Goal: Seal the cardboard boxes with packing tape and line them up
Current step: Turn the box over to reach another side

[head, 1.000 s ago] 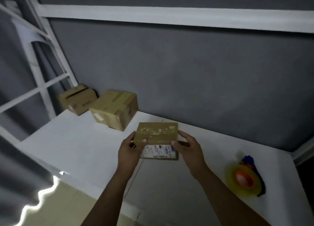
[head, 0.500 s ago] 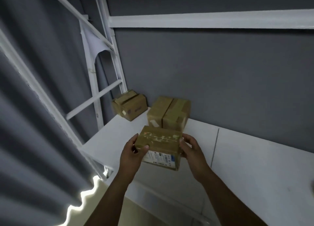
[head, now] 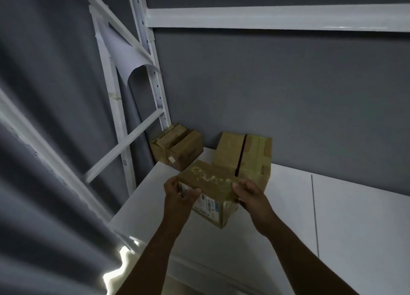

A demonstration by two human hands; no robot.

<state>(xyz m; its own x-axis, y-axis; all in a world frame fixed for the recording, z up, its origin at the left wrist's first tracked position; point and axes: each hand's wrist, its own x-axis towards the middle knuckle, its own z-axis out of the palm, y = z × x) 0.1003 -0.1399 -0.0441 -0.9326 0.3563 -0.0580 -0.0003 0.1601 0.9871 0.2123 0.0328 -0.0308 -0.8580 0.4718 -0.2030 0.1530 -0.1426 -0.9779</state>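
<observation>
Cardboard box (head: 208,185), small, taped on top and labelled on its near face, is held over the left part of the white surface (head: 355,217), just in front of a second box (head: 255,157). It is gripped at both ends, with the left hand (head: 177,198) curled round the left end and the right hand (head: 250,197) round the right. The box is judged light and stiff. Since glossy tape may be slippery, the bare cardboard ends are the better hold. A third box (head: 177,148) lies at the rear left corner beside the rack post (head: 155,84). The second box is judged the chief obstacle to lining up. A grey curtain (head: 44,139) hangs past the left edge.
</observation>
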